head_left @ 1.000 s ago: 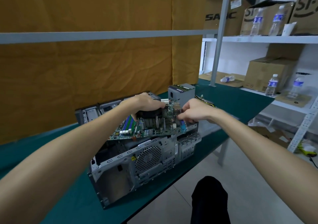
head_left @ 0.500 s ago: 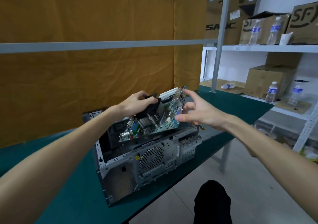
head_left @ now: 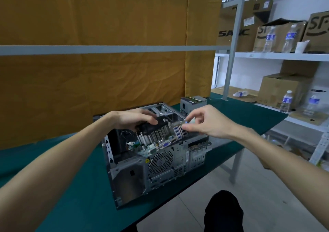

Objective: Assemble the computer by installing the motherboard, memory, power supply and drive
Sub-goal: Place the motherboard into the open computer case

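At the centre of the head camera's frame, a person lowers a motherboard (head_left: pixel 156 142) at a tilt into an open grey computer case (head_left: pixel 160 164) that lies on its side on a green-topped table (head_left: pixel 71 187). The left hand (head_left: pixel 131 118), reaching in from the lower left, has its fingers curled over the black fan on top of the board's finned heatsink (head_left: pixel 157 131). The right hand (head_left: pixel 204 120), coming from the lower right, pinches the board's upper right edge near the blue port stack (head_left: pixel 179 131). The board's ports face the case's rear panel, just above the round fan grille (head_left: pixel 161 162), so the step in hand appears to be seating the motherboard, the first of the four installs. The next move likely calls for levelling the board, sliding its ports into the rear cut-out and settling it flat on the case floor. The boxed power supply (head_left: pixel 193 103) waits on the table just behind the case, right of centre; the memory and the drive cannot be made out. At the right edge, shelves (head_left: pixel 267 56) hold cardboard boxes and water bottles.
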